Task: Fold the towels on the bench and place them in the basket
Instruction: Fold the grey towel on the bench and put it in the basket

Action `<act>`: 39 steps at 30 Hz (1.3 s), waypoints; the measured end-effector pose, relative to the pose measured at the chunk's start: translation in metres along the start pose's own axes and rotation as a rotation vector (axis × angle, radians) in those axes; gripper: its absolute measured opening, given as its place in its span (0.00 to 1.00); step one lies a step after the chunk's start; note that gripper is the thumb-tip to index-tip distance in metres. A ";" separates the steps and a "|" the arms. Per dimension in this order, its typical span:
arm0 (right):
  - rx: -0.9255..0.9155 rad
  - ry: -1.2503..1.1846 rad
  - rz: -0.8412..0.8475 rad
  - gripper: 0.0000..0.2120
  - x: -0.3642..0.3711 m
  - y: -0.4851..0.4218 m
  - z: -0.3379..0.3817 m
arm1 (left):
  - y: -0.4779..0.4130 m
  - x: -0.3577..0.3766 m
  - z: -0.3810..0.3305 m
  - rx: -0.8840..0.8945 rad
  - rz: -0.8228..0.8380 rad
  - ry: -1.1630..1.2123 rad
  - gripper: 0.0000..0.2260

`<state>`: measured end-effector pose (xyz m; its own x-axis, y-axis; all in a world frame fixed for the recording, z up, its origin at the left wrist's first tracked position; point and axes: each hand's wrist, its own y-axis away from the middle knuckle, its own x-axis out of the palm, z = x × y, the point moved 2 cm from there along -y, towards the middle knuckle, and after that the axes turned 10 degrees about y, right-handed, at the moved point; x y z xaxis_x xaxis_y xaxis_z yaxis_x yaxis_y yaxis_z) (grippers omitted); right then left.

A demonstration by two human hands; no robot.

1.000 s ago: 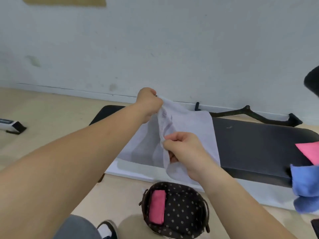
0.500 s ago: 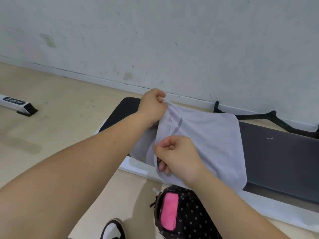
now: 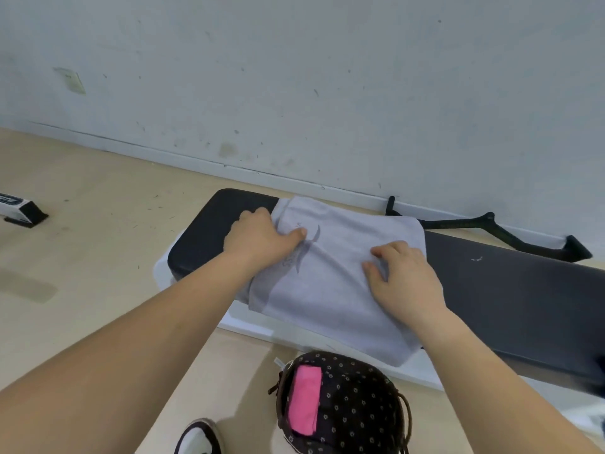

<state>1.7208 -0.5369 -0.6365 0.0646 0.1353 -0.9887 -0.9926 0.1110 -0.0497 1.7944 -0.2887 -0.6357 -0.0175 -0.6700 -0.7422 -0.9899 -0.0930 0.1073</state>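
Note:
A grey towel (image 3: pixel 327 290) lies spread across the left part of the black padded bench (image 3: pixel 510 290), its near edge hanging over the bench's front. My left hand (image 3: pixel 258 240) grips the towel's left edge, with the thumb on top by a dark printed mark. On the towel's right half my right hand (image 3: pixel 406 280) rests palm down, fingers slightly bent. Below the bench, on the floor, stands a dark dotted basket (image 3: pixel 360 407) holding a folded pink towel (image 3: pixel 306 401).
The bench stands on a white base (image 3: pixel 248 326) close to the wall. A black metal frame (image 3: pixel 491 221) lies behind it. A white and black object (image 3: pixel 19 208) sits on the floor at far left. My shoe (image 3: pixel 199 437) is beside the basket.
The grey towel, held up in the air by both hands before, now lies flat on the bench. My right hand has released its pinch and rests on top.

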 end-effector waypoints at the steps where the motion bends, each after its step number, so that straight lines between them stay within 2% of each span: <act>1: -0.013 0.042 0.012 0.19 -0.002 0.002 -0.005 | 0.004 0.003 -0.004 0.005 0.042 0.010 0.29; 6: 0.021 0.256 0.075 0.17 -0.025 0.015 -0.023 | 0.022 0.033 -0.029 0.162 0.132 0.057 0.12; 9: 0.125 0.344 0.175 0.17 -0.038 0.027 -0.045 | 0.030 0.058 -0.053 0.288 0.225 0.159 0.10; 12: 0.240 0.292 0.215 0.17 -0.049 0.043 -0.070 | 0.035 0.074 -0.076 0.401 0.260 0.177 0.09; 14: 0.281 0.179 0.166 0.16 -0.056 0.049 -0.083 | 0.036 0.077 -0.082 0.446 0.207 0.105 0.07; 17: 0.201 0.038 -0.016 0.12 -0.060 0.035 -0.087 | 0.034 0.072 -0.079 0.480 0.132 -0.048 0.08; 19: 0.132 -0.028 -0.040 0.14 -0.056 0.011 -0.079 | 0.033 0.067 -0.073 0.423 0.159 -0.155 0.12; 21: 0.054 -0.077 0.021 0.18 -0.046 -0.019 -0.063 | 0.032 0.061 -0.066 0.288 0.260 -0.188 0.13; 24: -0.013 -0.114 0.119 0.23 -0.029 -0.064 -0.041 | 0.025 0.052 -0.056 0.200 0.325 -0.098 0.12; 27: 0.019 -0.129 0.197 0.22 -0.017 -0.096 -0.027 | 0.024 0.039 -0.049 0.148 0.384 -0.020 0.17; 31: 0.034 -0.095 0.222 0.07 -0.012 -0.117 -0.023 | 0.033 0.028 -0.042 0.174 0.504 -0.099 0.17; 33: 0.048 -0.192 0.238 0.09 -0.011 -0.123 -0.027 | 0.038 0.025 -0.040 0.175 0.561 -0.100 0.14; 36: 0.067 -0.326 0.291 0.20 -0.012 -0.128 -0.025 | 0.044 0.021 -0.042 0.205 0.608 -0.106 0.12; 39: 0.021 -0.312 0.320 0.17 -0.016 -0.128 -0.015 | 0.046 0.016 -0.041 0.181 0.575 0.000 0.10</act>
<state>1.8453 -0.5681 -0.6166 -0.2144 0.4566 -0.8635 -0.9654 0.0350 0.2583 1.7548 -0.3341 -0.6155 -0.5574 -0.5757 -0.5982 -0.8298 0.4112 0.3774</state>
